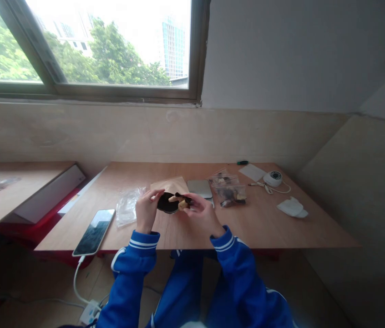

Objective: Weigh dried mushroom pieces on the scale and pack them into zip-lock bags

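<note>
Pinching small dark round piece [167, 203] between both hands above table [264, 223]; left hand [146, 210] grips its left rim, right hand [202, 214] fingertips nip tan bit [182, 204] beside it; likely light, stiff, small; hold by rim; phone [94, 231] left of left hand.

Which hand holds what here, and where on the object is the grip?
Both hands share a small dark round object. The left hand pinches its left edge; the right hand grips its right side, where light pieces show. What it is cannot be told.
</note>
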### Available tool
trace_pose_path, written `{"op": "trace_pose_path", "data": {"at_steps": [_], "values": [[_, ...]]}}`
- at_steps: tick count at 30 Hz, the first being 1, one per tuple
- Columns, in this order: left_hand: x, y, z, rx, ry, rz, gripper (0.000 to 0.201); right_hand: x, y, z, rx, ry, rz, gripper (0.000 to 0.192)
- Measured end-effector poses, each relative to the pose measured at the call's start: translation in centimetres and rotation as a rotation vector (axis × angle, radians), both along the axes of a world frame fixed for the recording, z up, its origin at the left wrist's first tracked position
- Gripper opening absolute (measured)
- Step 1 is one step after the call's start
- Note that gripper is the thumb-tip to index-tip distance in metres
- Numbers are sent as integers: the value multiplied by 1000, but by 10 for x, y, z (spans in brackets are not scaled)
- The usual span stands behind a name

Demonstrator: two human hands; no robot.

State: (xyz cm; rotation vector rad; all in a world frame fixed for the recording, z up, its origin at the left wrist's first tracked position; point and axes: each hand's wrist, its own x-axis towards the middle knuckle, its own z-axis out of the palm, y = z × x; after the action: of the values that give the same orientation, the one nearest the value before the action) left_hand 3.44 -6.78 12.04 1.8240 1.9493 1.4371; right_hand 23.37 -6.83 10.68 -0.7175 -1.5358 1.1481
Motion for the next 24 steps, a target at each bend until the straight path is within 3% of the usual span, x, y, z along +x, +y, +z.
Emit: {"op": "trace_pose_path", "data": {"at_steps": [3, 6, 10, 15, 19, 24], "values": [[-6, 2, -2, 1, -1, 27, 20, 20, 17, -13, -118, 224, -106, 49], [-9, 2, -6, -15, -32, 26, 19, 42, 46, -30, -108, 254, -269, 52], [-6, -2, -12, -11, -66, -12, 19, 53, 89, -53, -4, -50, -372, 48], [-7, -10, -14, -9, -39, -32, 19, 42, 120, -71, 208, -652, -394, 39], [-11, -15, -14, -34, -15, -54, 19, 40, 121, -76, 340, -972, -395, 42], [-9, -17, -18, -24, 9, -68, 22, 44, 104, -83, 402, -1056, -395, 42]]}}
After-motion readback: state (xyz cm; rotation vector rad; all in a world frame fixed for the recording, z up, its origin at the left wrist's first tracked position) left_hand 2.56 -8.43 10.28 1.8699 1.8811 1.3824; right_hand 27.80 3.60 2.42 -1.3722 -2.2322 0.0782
